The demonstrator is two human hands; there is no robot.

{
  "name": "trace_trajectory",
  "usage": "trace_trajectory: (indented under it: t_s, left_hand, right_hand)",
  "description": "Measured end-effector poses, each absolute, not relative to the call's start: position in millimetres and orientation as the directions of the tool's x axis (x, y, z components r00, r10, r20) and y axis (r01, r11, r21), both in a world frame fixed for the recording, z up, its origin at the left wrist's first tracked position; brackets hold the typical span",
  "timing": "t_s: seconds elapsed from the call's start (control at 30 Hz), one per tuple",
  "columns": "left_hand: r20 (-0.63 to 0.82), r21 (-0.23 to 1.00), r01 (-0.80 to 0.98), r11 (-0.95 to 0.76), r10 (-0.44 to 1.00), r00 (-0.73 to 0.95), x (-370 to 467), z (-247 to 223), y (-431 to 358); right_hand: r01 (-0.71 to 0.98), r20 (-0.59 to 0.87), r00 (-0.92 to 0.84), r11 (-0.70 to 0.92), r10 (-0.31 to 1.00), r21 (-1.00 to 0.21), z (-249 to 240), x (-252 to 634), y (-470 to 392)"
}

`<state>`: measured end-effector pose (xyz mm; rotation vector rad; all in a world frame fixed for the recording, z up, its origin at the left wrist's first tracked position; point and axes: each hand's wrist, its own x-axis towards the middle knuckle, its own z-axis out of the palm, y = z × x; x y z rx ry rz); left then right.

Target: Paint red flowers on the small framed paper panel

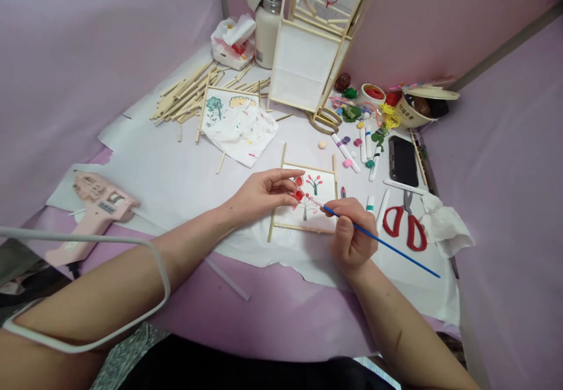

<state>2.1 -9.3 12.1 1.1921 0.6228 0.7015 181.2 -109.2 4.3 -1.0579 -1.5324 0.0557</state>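
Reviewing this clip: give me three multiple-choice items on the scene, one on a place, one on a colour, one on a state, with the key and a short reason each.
1. Where do the scissors lie?
A. to the right of the right hand
B. beside the glue gun
C. under the lantern frame

2. What colour is the handle of the paintbrush?
A. red
B. blue
C. white

3. What is the left hand doing?
A. gripping the glue gun
B. lifted clear of the table
C. resting its fingers on the small framed panel

Key:
1 A: the red-handled scissors sit on the white sheet just right of the right hand.
2 B: the thin handle slanting out of the right hand is blue.
3 C: its fingertips lie on the left edge of the small framed panel, while the pink glue gun lies untouched far to the left.
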Motion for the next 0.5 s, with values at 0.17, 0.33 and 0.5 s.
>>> trace_trajectory:
  t_s: [0.17,0.33,0.5]
  left_hand:
    - [-0.031,0.980,-0.130,0.153,0.753,0.657,2.7,9.4,-11.1]
    - [-0.004,0.987,-0.118,0.111,0.747,0.664,3.0,6.8,-11.3]
    - [0.025,0.989,-0.123,0.078,0.742,0.670,3.7,5.9,-11.4]
  right_hand:
    - [0.608,0.728,0.045,0.559,0.684,-0.563,3.5,181.7,-109.7]
    - [0.623,0.721,0.003,0.562,0.693,-0.544,4.9,182.1,-111.7]
    - [0.672,0.697,-0.019,0.525,0.716,-0.522,7.2,181.2,-111.1]
